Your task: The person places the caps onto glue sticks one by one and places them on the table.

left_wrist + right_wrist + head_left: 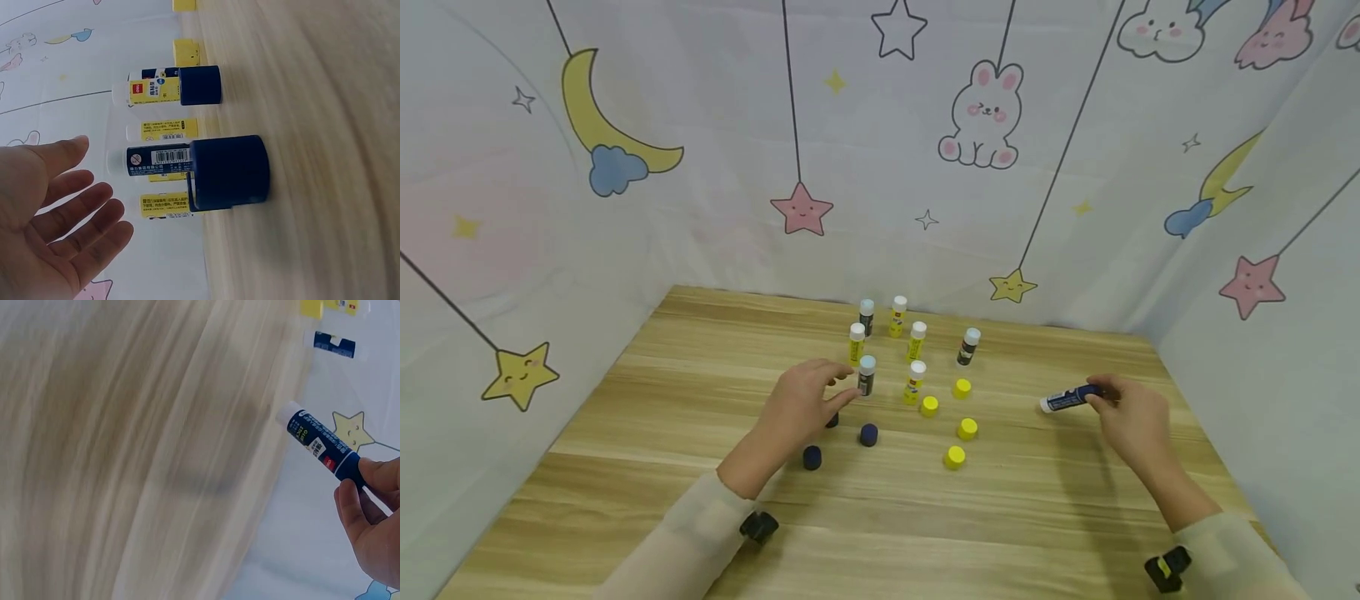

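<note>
In the head view my right hand (1131, 421) pinches a dark blue glue stick (1070, 398) by its blue end, above the table's right side. The stick's white end points left and slightly down; the right wrist view shows thumb and fingers on the blue end. My left hand (803, 400) reaches toward an upright blue glue stick (866, 379), fingertips close to its left side. In the left wrist view those fingers (81, 209) are loosely bent, with nothing between them. Near that hand lie dark blue caps (868, 435), one partly hidden behind the wrist.
Yellow glue sticks (913, 385) and blue ones (967, 348) stand white end up toward the back. Several yellow caps (967, 428) are spread right of centre on the wooden table (880, 525). A printed curtain (880, 150) encloses the back and sides.
</note>
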`<action>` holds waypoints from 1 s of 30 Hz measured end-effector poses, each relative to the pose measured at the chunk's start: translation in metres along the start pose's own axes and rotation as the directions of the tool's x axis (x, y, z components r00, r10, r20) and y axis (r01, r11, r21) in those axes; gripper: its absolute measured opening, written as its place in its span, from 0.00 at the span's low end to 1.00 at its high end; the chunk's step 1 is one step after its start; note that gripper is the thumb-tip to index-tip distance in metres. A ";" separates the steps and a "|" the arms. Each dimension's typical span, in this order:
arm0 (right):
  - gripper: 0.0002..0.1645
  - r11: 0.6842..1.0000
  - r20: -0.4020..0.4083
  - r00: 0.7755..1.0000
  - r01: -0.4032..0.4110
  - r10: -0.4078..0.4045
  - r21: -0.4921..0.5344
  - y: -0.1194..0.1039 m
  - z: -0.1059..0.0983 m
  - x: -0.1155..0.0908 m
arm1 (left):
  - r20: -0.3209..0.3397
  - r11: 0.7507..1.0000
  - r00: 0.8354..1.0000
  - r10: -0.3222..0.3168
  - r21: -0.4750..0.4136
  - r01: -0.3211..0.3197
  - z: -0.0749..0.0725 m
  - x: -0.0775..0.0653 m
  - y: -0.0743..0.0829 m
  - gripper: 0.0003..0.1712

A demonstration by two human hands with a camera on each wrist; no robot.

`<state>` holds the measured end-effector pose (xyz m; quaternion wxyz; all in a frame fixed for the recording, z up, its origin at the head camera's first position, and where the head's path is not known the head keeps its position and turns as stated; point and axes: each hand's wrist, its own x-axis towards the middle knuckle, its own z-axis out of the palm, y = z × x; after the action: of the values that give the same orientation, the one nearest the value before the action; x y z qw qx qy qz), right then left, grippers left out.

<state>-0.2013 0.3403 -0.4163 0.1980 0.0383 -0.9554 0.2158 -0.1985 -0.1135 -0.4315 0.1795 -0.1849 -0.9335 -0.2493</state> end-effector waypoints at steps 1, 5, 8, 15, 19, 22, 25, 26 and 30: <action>0.13 1.000 -0.007 1.000 0.011 -0.011 -0.011 0.002 -0.001 0.002 | 0.004 1.000 1.000 -0.012 -0.008 0.012 0.000 0.000 0.000 0.18; 0.14 0.999 -0.003 1.000 0.017 -0.017 -0.040 0.010 -0.006 0.007 | 0.042 0.997 0.997 -0.058 -0.043 0.060 0.001 0.002 -0.003 0.19; 0.15 0.998 0.014 1.000 0.011 -0.011 -0.055 0.015 -0.009 0.010 | 0.082 0.992 0.992 -0.094 -0.076 0.100 0.001 0.004 -0.004 0.20; 0.15 0.991 0.014 0.998 0.064 -0.063 -0.116 0.024 -0.014 0.011 | 0.101 0.975 0.985 -0.137 -0.164 0.152 0.004 0.006 -0.013 0.20; 0.16 0.989 0.031 0.998 0.059 -0.055 -0.139 0.031 -0.016 0.010 | 0.096 0.962 0.980 -0.172 -0.197 0.188 0.007 0.008 -0.018 0.19; 0.16 0.988 0.051 0.998 0.044 -0.037 -0.150 0.035 -0.018 0.011 | 0.110 0.947 0.972 -0.207 -0.226 0.228 0.009 0.011 -0.022 0.20; 0.17 0.988 0.069 0.997 0.033 -0.022 -0.152 0.037 -0.021 0.012 | 0.127 0.928 0.962 -0.242 -0.258 0.267 0.011 0.014 -0.028 0.22; 0.17 0.987 0.072 0.997 0.034 -0.023 -0.155 0.038 -0.021 0.013 | 0.130 0.922 0.959 -0.252 -0.267 0.279 0.011 0.015 -0.031 0.23; 0.17 0.986 0.074 0.996 0.051 -0.040 -0.161 0.041 -0.022 0.016 | 0.129 0.908 0.951 -0.281 -0.287 0.307 0.011 0.019 -0.042 0.25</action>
<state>-0.2142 0.3869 -0.4079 0.1713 0.0515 -0.9751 0.1313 -0.2360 -0.1362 -0.4489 0.0698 -0.0779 -0.9080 -0.4057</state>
